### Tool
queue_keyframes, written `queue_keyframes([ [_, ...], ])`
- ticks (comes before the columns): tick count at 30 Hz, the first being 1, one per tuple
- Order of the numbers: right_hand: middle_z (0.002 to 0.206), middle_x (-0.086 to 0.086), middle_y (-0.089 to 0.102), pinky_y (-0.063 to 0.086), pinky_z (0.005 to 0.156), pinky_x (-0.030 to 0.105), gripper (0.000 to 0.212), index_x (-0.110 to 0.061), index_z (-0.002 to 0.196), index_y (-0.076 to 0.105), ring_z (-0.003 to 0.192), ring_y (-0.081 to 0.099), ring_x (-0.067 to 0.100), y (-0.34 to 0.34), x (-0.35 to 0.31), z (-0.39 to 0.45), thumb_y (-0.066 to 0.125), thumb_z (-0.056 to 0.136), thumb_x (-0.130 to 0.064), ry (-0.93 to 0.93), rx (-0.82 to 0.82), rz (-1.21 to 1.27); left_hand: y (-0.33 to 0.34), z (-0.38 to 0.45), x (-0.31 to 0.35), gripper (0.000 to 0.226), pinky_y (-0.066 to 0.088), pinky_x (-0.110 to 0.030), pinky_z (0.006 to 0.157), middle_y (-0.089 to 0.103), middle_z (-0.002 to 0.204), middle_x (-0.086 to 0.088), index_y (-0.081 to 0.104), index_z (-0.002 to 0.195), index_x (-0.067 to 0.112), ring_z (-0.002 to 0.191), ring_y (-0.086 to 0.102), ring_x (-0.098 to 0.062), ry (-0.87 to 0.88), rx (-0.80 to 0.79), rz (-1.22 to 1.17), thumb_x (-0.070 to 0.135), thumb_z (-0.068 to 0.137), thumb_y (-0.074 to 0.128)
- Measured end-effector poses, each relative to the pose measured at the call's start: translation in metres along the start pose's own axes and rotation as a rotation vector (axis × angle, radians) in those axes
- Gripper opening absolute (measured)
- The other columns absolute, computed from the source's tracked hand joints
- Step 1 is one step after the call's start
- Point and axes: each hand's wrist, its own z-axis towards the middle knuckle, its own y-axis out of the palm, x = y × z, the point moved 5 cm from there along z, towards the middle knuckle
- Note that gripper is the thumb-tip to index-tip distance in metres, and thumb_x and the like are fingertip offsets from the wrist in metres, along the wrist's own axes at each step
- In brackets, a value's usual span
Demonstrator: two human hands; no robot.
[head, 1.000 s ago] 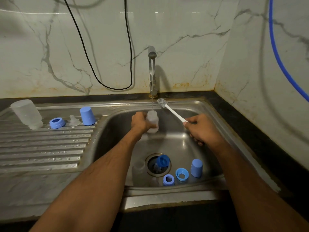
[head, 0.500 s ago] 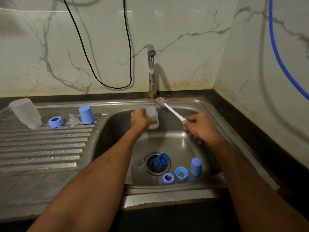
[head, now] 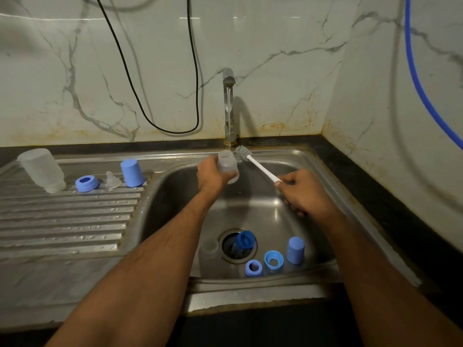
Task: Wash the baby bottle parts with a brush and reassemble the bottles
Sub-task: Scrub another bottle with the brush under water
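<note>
The left hand [head: 213,175] wraps its fingers around a translucent plastic bottle [head: 227,165] under the tap; the right hand [head: 304,192] grips a white-handled grey-bristled brush [head: 253,161] just beside the bottle's mouth.

Glossy steel sink [head: 325,171], translucent plastic bottle [head: 226,166].

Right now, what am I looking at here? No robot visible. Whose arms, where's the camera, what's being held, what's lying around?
No machine: a person works bare-handed, filmed by one camera worn on the head, looking down at a steel sink. The left hand grips a clear bottle under the tap, which runs a thin stream. The right hand holds a white brush, its bristle head beside the bottle's mouth. On the drainboard lie a clear bottle, a blue ring, a teat and a blue cap. In the basin lie another clear bottle, blue rings and a blue cap.
</note>
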Motion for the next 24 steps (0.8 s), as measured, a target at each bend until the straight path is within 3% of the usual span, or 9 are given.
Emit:
queue_keyframes([
  [3, 0.076, 0.015, 0.068, 0.052, 0.052, 0.034, 0.030, -0.022, 0.129, 0.066, 0.056, 0.058, 0.021, -0.001, -0.001, -0.001, 0.057, 0.102, -0.030, 0.004, 0.000, 0.003, 0.004, -0.001, 0.003, 0.056, 0.057, -0.043, 0.094, 0.066, 0.124, -0.013, 0.064, 0.122, 0.007, 0.117, 0.063, -0.027, -0.020, -0.059, 0.056, 0.020, 0.073, 0.088],
  [7, 0.071, 0.010, 0.064, 0.052, 0.053, 0.035, 0.029, -0.022, 0.128, 0.067, 0.056, 0.057, 0.020, -0.002, -0.002, -0.003, 0.057, 0.102, -0.030, 0.001, -0.001, 0.002, 0.002, -0.004, 0.002, 0.055, 0.057, -0.035, 0.092, 0.066, 0.124, -0.011, 0.063, 0.123, 0.008, 0.116, 0.063, -0.026, 0.008, -0.001, 0.055, 0.021, 0.076, 0.086],
  [10, 0.070, 0.010, 0.064, 0.054, 0.054, 0.036, 0.029, -0.022, 0.129, 0.067, 0.055, 0.057, 0.020, -0.002, -0.004, -0.004, 0.057, 0.102, -0.029, -0.008, -0.003, -0.005, 0.004, -0.008, 0.001, 0.055, 0.058, -0.040, 0.092, 0.067, 0.122, -0.011, 0.063, 0.120, 0.008, 0.114, 0.065, -0.026, -0.035, -0.067, 0.069, 0.022, 0.072, 0.089],
  [12, 0.071, 0.009, 0.064, 0.054, 0.055, 0.035, 0.031, -0.022, 0.131, 0.066, 0.056, 0.058, 0.019, -0.003, -0.005, -0.005, 0.057, 0.102, -0.030, -0.009, -0.004, -0.018, 0.002, -0.008, 0.002, 0.056, 0.058, -0.042, 0.094, 0.068, 0.124, -0.010, 0.064, 0.123, 0.009, 0.116, 0.064, -0.025, -0.001, -0.024, 0.028, 0.022, 0.074, 0.088],
  [16, 0.071, 0.007, 0.063, 0.053, 0.055, 0.034, 0.032, -0.023, 0.133, 0.064, 0.057, 0.057, 0.017, -0.004, -0.007, -0.007, 0.056, 0.103, -0.030, -0.013, -0.005, -0.027, 0.004, -0.011, -0.003, 0.055, 0.059, -0.039, 0.089, 0.067, 0.122, -0.013, 0.063, 0.116, 0.007, 0.111, 0.065, -0.026, -0.110, -0.092, 0.069, 0.023, 0.071, 0.089],
  [21, 0.068, 0.005, 0.062, 0.050, 0.047, 0.027, 0.030, -0.024, 0.130, 0.065, 0.055, 0.057, 0.015, -0.003, -0.007, -0.009, 0.056, 0.103, -0.032, 0.002, -0.020, -0.072, -0.009, -0.008, -0.001, 0.068, 0.056, -0.035, 0.094, 0.064, 0.128, -0.015, 0.058, 0.134, 0.006, 0.116, 0.063, -0.028, -0.152, -0.008, 0.022, 0.020, 0.074, 0.088],
  [24, 0.066, 0.007, 0.062, 0.044, 0.042, 0.025, 0.021, -0.025, 0.118, 0.069, 0.050, 0.054, 0.015, 0.002, -0.004, -0.010, 0.057, 0.102, -0.032, 0.022, -0.087, -0.116, -0.015, -0.011, -0.009, 0.059, 0.058, -0.037, 0.088, 0.066, 0.121, -0.013, 0.063, 0.121, 0.009, 0.110, 0.065, -0.027, -0.249, -0.026, 0.109, 0.026, 0.071, 0.089],
])
